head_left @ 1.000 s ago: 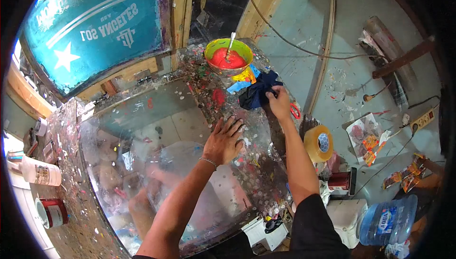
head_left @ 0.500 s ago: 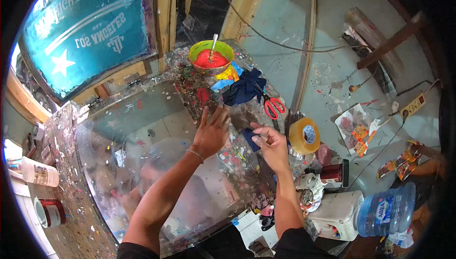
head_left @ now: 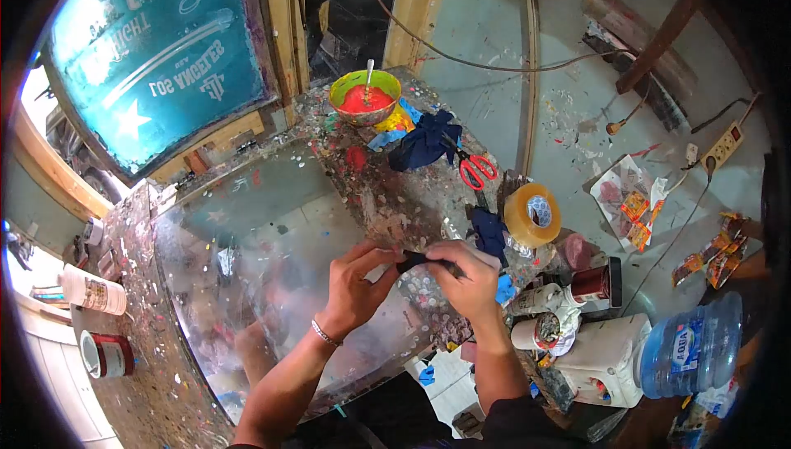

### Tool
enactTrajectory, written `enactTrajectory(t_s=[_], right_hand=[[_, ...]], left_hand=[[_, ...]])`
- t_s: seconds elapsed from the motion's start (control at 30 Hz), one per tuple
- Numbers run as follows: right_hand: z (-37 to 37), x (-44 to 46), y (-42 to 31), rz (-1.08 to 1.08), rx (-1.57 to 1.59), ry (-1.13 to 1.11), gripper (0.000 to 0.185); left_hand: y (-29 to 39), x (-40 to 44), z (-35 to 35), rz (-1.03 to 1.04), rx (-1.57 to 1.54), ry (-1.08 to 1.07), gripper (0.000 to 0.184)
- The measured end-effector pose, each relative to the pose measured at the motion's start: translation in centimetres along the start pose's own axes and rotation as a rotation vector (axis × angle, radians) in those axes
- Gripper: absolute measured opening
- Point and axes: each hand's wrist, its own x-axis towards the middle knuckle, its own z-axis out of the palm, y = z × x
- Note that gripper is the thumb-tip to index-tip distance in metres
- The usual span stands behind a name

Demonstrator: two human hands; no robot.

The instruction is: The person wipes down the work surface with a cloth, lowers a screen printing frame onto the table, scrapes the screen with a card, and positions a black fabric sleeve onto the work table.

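A: What is being gripped?
B: A small dark piece [head_left: 414, 261], perhaps cloth, though its outline is poorly seen. It is pinched between the fingertips of the left hand [head_left: 360, 284] and right hand [head_left: 466, 282].
A: What could go wrong?
B: If either pinch were loosened, it could be dropped and smudged by paint spots beneath. Beyond the grip, red-handled scissors [head_left: 475, 170] can be seen.

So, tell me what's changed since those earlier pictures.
The left hand has left its spread pose on the worktop and come nearer the person. The right hand has also come nearer, away from the dark cloth. Both now hold a small dark piece. The bowl, scissors and tape roll look unmoved.
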Motion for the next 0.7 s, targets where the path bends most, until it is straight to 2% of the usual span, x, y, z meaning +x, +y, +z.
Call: enactTrajectory(t_s=[0.07, 0.1, 0.17, 0.4, 0.47, 0.53, 0.6, 0.63, 0.7], right_hand=[[-0.2, -0.4, -0.4, -0.090, 0.056, -0.001, 0.023], [-0.2, -0.7, -0.8, -0.085, 0.101, 0.017, 0.024], [0.0, -1.2, -1.0, -0.074, 0.143, 0.025, 0.022], [-0.3, -2.3, -3.3, 0.013, 0.419, -0.027, 0.021], [-0.1, -2.3, -3.6, -0.025, 0.465, -0.035, 0.020], [-0.2, -2.5, -3.8, -0.061, 0.513, -0.045, 0.019], [-0.5, -2.9, -4.0, 0.173, 0.600, -0.203, 0.011], [-0.4, -3.0, -4.3, 0.169, 0.605, -0.219, 0.011], [-0.1, -3.3, -4.9, 0.441, 0.663, -0.271, 0.011]], left_hand=[[0.9, -0.7, -0.6, 0.154, 0.070, 0.028, 0.022], [1.5, -0.9, -0.8, 0.154, 0.071, 0.030, 0.022], [2.6, -1.2, -1.2, 0.319, 0.090, 0.077, 0.023], [4.8, -3.3, -3.2, 0.374, 0.042, 0.024, 0.024], [5.5, -4.1, -3.3, 0.524, 0.132, 0.017, 0.022], [6.7, -4.8, -3.5, 0.506, 0.128, 0.010, 0.021], [7.3, -5.3, -3.9, 0.364, 0.072, 0.050, 0.024], [7.7, -5.3, -4.2, 0.357, 0.079, 0.065, 0.024], [8.3, -5.6, -4.9, 0.083, -0.047, 0.040, 0.022]])
